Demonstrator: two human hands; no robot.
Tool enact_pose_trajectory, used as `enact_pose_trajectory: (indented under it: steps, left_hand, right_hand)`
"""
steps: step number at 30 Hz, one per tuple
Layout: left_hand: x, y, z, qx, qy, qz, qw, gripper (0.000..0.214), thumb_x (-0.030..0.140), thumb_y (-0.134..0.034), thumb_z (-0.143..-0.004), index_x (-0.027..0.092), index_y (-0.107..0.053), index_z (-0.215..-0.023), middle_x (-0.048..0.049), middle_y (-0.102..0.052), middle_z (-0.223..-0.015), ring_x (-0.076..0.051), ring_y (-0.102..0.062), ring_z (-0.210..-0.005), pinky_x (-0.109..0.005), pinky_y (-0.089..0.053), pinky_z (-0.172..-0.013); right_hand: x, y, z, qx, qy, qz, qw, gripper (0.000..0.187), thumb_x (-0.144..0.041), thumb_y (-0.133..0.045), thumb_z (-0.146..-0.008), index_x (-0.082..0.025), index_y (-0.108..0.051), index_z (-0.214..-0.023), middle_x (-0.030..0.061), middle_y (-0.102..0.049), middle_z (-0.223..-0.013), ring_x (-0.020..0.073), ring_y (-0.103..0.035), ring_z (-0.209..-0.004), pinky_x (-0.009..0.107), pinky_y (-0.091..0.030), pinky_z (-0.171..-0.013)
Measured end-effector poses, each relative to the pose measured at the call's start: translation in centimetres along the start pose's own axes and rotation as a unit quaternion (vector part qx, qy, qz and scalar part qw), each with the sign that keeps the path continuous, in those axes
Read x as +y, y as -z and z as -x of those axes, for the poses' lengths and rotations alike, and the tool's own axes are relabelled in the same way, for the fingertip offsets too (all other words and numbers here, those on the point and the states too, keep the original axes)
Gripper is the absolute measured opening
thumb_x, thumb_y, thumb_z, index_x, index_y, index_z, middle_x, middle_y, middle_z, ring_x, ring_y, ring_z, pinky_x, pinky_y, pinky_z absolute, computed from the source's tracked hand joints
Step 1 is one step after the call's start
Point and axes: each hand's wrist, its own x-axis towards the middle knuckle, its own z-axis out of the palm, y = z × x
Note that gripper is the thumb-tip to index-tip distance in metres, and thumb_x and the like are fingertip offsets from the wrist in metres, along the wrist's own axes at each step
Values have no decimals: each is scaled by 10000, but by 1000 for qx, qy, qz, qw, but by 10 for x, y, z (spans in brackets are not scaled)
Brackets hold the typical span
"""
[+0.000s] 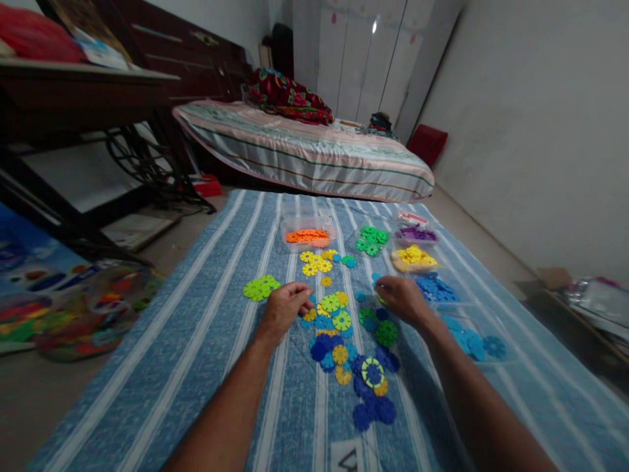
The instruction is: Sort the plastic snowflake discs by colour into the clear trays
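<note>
My left hand (pixel 289 307) is curled, its thumb and fingers close together, at the left edge of a loose spread of flower-shaped plastic discs. Whatever its fingertips hold, if anything, is too small to make out. Just left of it lies a cluster of lime-green discs (pixel 261 287). Across the spread, my right hand (pixel 400 298) is closed with its fingers pointing left. A bit of light green shows below its fingertips, but I cannot tell whether it is gripped. Between the hands are yellow-green discs (pixel 341 320), and nearer me dark blue discs (pixel 374 410). Yellow discs (pixel 315 263) lie farther off.
Clear tubs hold orange discs (pixel 307 237), yellow discs (pixel 414 258), purple discs (pixel 415 233), blue discs (pixel 435 288) and light blue discs (pixel 469 341). Green discs (pixel 372 240) sit at the back. The striped cloth (pixel 206 367) lies beneath; a bed (pixel 304 157) stands beyond.
</note>
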Motion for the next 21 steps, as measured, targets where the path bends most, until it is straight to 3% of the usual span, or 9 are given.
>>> enact_pose_trajectory:
  steps: [3,7,11,16,21]
  left_hand:
    - [2,-1,1,5,-1,-3,1000,302,393,-717,-620,142,-679,-783,-6,-660,-555,-122,-559,-480,-243,-449,-523]
    - [4,-1,2,10,-4,-2,1000,291,384,-709,-620,141,-681,-778,-9,-659,-556,-121,-557,-481,-241,-447,-521]
    - [4,-1,1,12,-6,-5,1000,298,387,-714,-614,139,-681,-775,-10,-657,-555,-122,-557,-476,-245,-451,-518]
    - [3,-1,1,11,-2,-2,1000,304,384,-714,-620,133,-678,-790,-11,-660,-560,-120,-557,-480,-242,-451,-522]
    - [5,-1,3,6,0,-2,1000,308,387,-710,-618,133,-673,-787,-10,-659,-559,-122,-560,-483,-241,-448,-520]
  right_hand:
    - [-4,-10,20,-62,26,45,997,239,-253,-496,-913,-210,-725,-966,48,-729,-913,163,-654,-846,229,-395,-704]
    - [-10,-12,30,-101,71,123,985,194,-245,-528,-901,-217,-702,-982,59,-687,-990,180,-611,-973,239,-394,-766]
    - [-11,-11,29,-122,92,150,977,198,-247,-560,-893,-223,-684,-1045,62,-655,-1023,190,-589,-1007,252,-399,-796]
    - [-16,-8,24,-140,88,174,971,238,-211,-478,-935,-220,-695,-1035,78,-648,-1002,194,-595,-978,261,-408,-767]
    - [-21,-5,20,-159,84,181,967,235,-250,-540,-910,-220,-702,-1079,83,-651,-1017,207,-598,-990,271,-416,-782]
